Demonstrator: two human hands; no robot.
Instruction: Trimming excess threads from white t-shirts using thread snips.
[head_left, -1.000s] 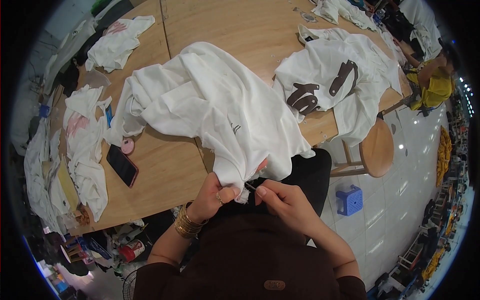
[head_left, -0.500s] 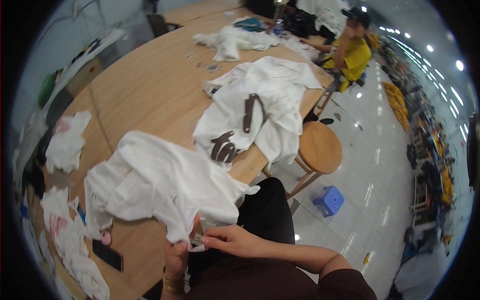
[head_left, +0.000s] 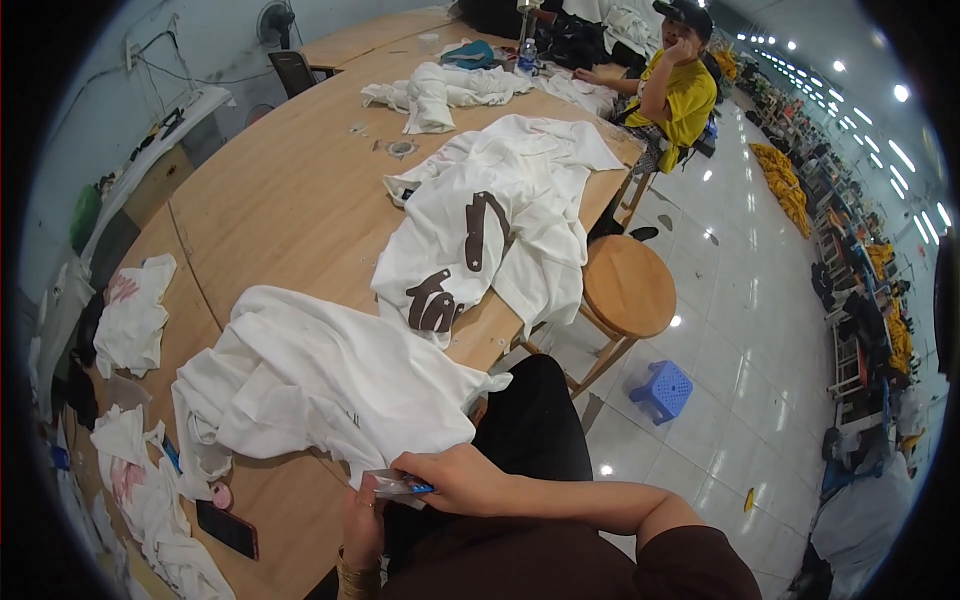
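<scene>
A white garment (head_left: 310, 375) lies bunched across the near table edge, its lower corner drawn toward my lap. My left hand (head_left: 362, 525) is closed on that corner, with a gold bracelet at its wrist. Just to its right, my right hand (head_left: 462, 482) grips a small silvery tool with a blue end (head_left: 398, 484), held across the left fingertips. My fingers partly cover the tool, so its exact kind is unclear. Beyond lies another white garment (head_left: 500, 215) with dark brown printed shapes.
A black phone (head_left: 228, 530) and a pink round item (head_left: 221, 495) lie at left by red-marked white cloths (head_left: 150, 510). To the right stand a wooden stool (head_left: 628, 285) and a blue plastic stool (head_left: 663, 392). A person in yellow (head_left: 680, 105) sits at the far table end.
My right hand has moved slightly left to my left fingertips, and the silvery tool with its blue end now shows. The view has shifted a little; the seated person's head is turned differently.
</scene>
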